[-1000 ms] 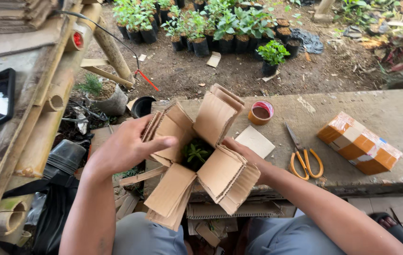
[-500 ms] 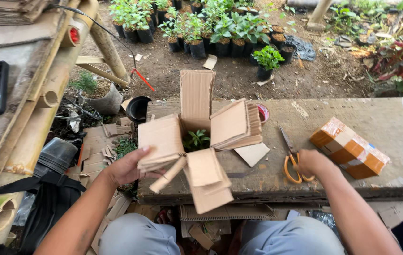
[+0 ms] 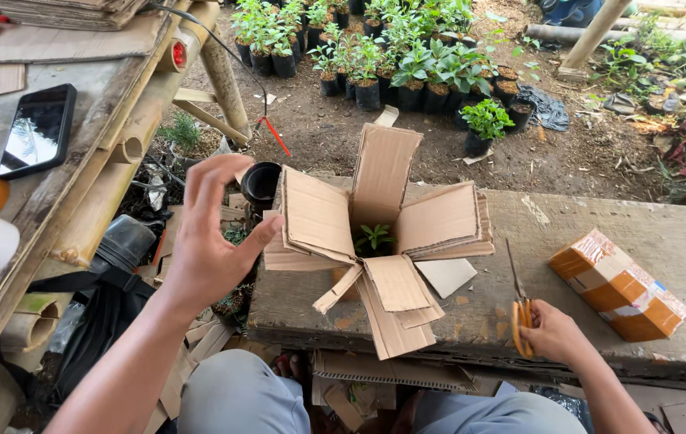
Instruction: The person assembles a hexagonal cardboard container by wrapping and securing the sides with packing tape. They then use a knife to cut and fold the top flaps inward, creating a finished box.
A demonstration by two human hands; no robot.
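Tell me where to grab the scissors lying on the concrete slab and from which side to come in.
Grip the scissors by the orange loop handles, coming from the near edge of the slab. The handles point toward the person and the blades point away, so fingers stay off the sharp end. The right hand already rests on the handles; the left hand hangs open beside the cardboard box.
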